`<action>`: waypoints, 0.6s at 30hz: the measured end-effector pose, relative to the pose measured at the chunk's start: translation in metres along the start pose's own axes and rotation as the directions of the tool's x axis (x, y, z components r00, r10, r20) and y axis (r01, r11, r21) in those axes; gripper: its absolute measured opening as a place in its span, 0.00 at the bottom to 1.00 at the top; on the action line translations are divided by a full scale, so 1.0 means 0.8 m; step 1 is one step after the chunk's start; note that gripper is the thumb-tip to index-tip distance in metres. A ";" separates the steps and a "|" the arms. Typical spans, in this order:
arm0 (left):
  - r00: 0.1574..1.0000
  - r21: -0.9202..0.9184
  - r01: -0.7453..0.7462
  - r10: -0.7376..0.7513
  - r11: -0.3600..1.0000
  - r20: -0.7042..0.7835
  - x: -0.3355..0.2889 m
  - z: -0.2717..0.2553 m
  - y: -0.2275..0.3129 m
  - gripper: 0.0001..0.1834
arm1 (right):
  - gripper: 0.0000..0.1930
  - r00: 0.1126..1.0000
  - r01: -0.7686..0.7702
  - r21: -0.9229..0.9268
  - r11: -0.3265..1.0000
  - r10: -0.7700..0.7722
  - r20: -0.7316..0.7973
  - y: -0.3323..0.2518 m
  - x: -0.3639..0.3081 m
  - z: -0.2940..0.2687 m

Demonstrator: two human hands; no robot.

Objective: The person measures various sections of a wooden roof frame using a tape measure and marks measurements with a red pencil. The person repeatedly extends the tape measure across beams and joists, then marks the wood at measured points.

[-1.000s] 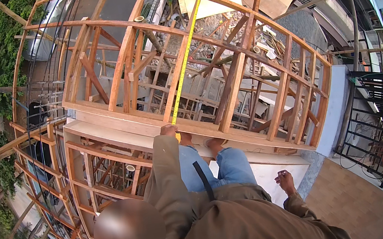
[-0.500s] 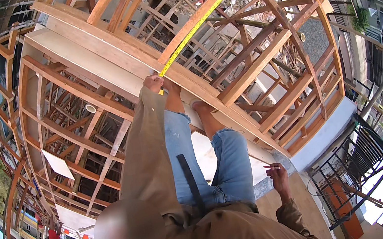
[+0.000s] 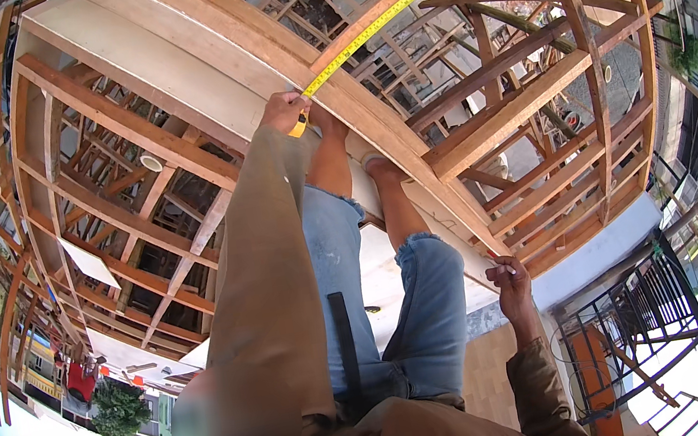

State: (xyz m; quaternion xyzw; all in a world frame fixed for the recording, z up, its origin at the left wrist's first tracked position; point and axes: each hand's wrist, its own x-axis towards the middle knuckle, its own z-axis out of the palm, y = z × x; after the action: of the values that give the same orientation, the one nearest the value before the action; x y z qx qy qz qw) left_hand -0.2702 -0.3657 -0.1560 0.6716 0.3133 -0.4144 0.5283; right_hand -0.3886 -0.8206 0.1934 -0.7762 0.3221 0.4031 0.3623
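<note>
My left hand (image 3: 284, 112) is closed round a tape measure (image 3: 298, 125) with a yellow case, beside a long wooden beam (image 3: 390, 134). Its yellow blade (image 3: 390, 14) stretches out to the upper right, along a curved-looking wooden rafter (image 3: 365, 31). Lower on the right, my right hand (image 3: 512, 279) is closed, with a thin, pencil-like stick (image 3: 494, 257) between the fingers. Its end looks reddish; the exact kind is too small to make out. This hand is close to the lower end of the long beam.
Open wooden framing (image 3: 521, 90) spreads out on the right, with rubble far below it. More framing (image 3: 116, 191) lies on the left, past a pale board (image 3: 135, 78). My feet are against the long beam. A black metal railing (image 3: 646, 308) stands at the lower right.
My left hand has risen in the view with the tape measure, whose case now shows more. My right hand has moved up toward the beam, the thin stick now pointing up. The view has shifted.
</note>
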 end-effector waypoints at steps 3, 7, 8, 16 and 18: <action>1.000 -0.062 0.004 -0.003 0.998 0.017 0.009 0.003 -0.003 0.14 | 0.11 0.989 0.141 -0.046 0.989 -0.139 0.053 -0.035 0.067 0.038; 0.999 -0.051 -0.018 0.020 0.999 0.032 0.010 -0.005 -0.008 0.14 | 0.11 0.974 0.210 0.081 0.974 -0.216 0.075 -0.090 0.202 0.118; 0.998 -0.044 -0.023 0.026 0.999 0.051 0.011 -0.005 -0.006 0.15 | 0.11 0.960 0.259 0.130 0.957 -0.270 0.079 -0.106 0.240 0.138; 0.997 -0.030 -0.047 0.049 0.998 0.057 0.007 0.002 0.008 0.16 | 0.13 0.995 0.095 0.432 0.897 -0.073 -0.067 -0.252 0.421 0.292; 0.995 -0.008 -0.084 0.084 0.996 0.056 0.010 0.002 0.006 0.15 | 0.14 0.994 0.082 0.517 0.852 -0.030 -0.108 -0.274 0.434 0.308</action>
State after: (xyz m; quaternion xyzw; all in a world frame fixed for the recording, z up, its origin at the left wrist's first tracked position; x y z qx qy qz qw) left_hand -0.2626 -0.3682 -0.1612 0.6708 0.2706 -0.4098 0.5557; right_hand -0.1492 -0.5740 -0.1401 -0.6769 0.4133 0.2523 0.5544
